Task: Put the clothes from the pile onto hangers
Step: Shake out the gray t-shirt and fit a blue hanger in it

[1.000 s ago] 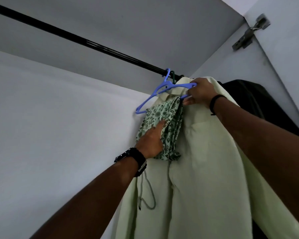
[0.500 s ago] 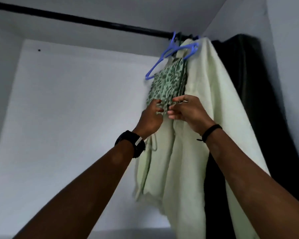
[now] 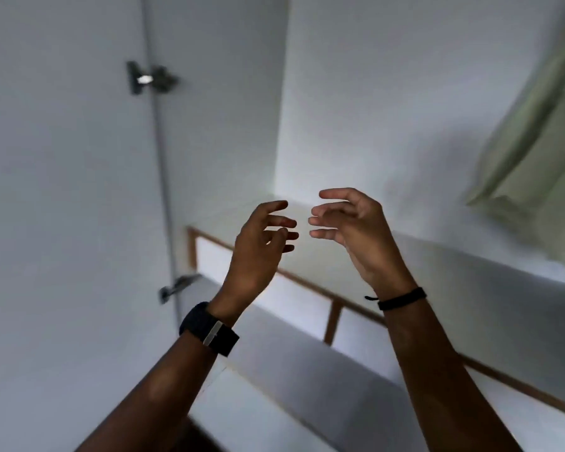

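Observation:
My left hand [image 3: 261, 238] and my right hand [image 3: 356, 223] are raised side by side in front of the wardrobe interior, fingers loosely curled toward each other, holding nothing. The pale green garment [image 3: 532, 151] hangs blurred at the far right edge, apart from both hands. The blue hanger, the patterned cloth and the rail are out of view.
The open white wardrobe door [image 3: 62, 190] with two metal hinges [image 3: 149, 78] stands at the left. A white shelf with wooden trim [image 3: 333, 318] runs below the hands. White inner walls fill the back.
Both hands have let go of the patterned cloth on the blue hanger and drawn back. The view has swung left and down, leaving the hanging clothes at the right edge.

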